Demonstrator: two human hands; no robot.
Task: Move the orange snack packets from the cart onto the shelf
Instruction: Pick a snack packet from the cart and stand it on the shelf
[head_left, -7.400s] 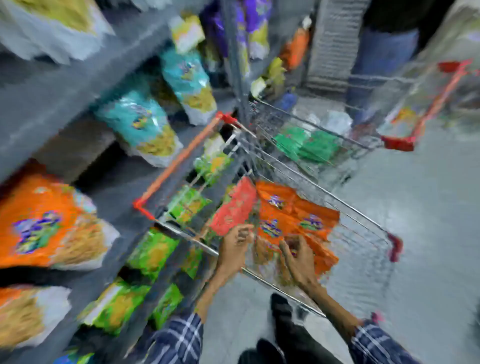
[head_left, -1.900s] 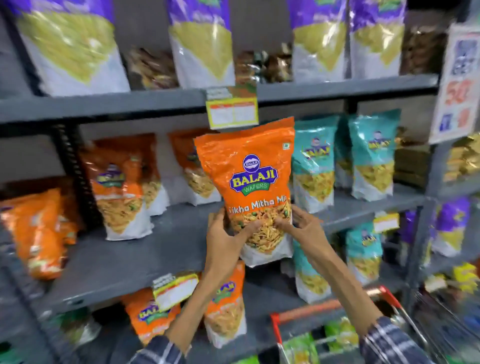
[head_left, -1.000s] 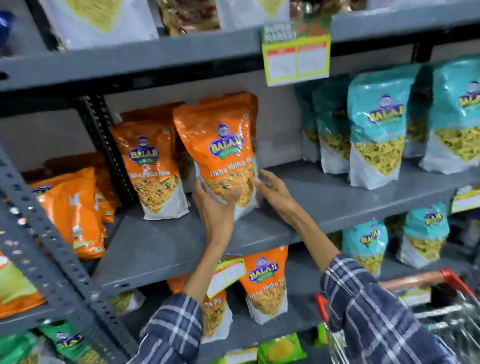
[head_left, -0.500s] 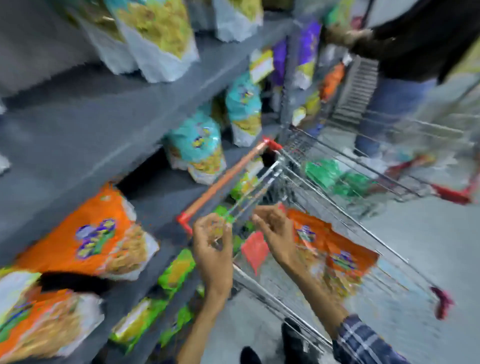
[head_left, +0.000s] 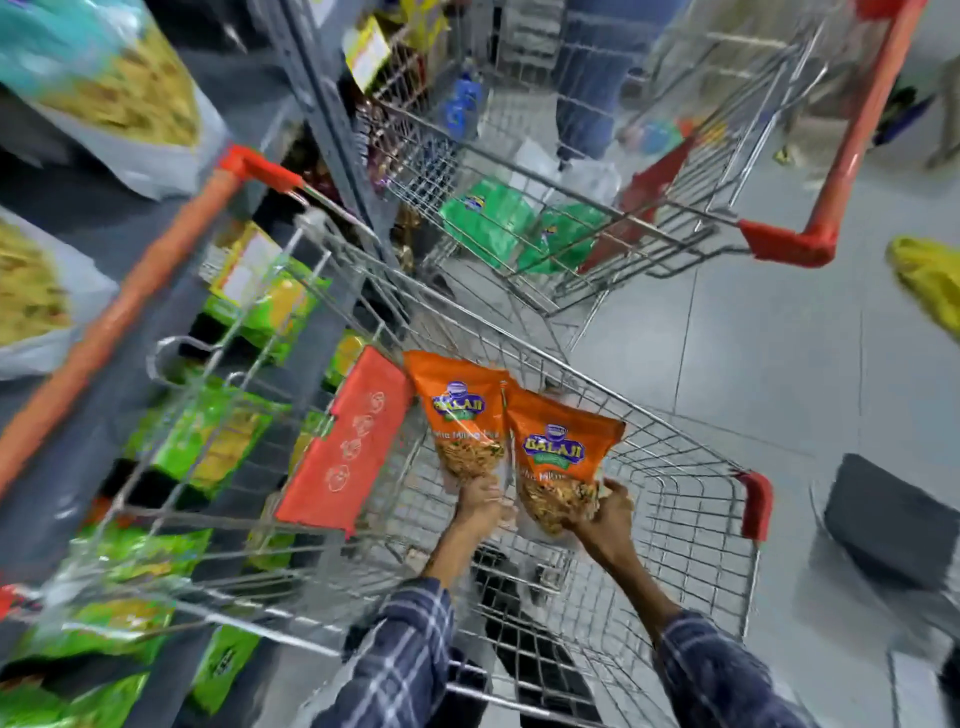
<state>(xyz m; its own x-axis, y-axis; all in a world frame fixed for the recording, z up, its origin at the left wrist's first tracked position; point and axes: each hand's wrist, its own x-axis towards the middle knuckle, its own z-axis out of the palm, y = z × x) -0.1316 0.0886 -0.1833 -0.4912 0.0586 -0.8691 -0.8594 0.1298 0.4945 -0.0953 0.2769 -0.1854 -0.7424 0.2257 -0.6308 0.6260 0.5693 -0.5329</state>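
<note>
Two orange snack packets lie side by side inside the wire cart (head_left: 691, 519). My left hand (head_left: 480, 501) grips the bottom of the left orange packet (head_left: 460, 415). My right hand (head_left: 605, 512) grips the bottom of the right orange packet (head_left: 556, 457). Both arms reach down into the basket from the near side. The grey shelf (head_left: 171, 244) runs along the left, blurred, with green and teal packets on it.
The cart's red child-seat flap (head_left: 348, 441) stands just left of the packets. A second cart (head_left: 675, 218) with green packets (head_left: 493, 223) is parked ahead. A person's legs (head_left: 592, 78) stand beyond it. A dark box (head_left: 893, 525) sits on the floor at right.
My view swung from the shelf down into the cart. Both hands left the shelved packet, dropped into the basket and closed on the two orange packets.
</note>
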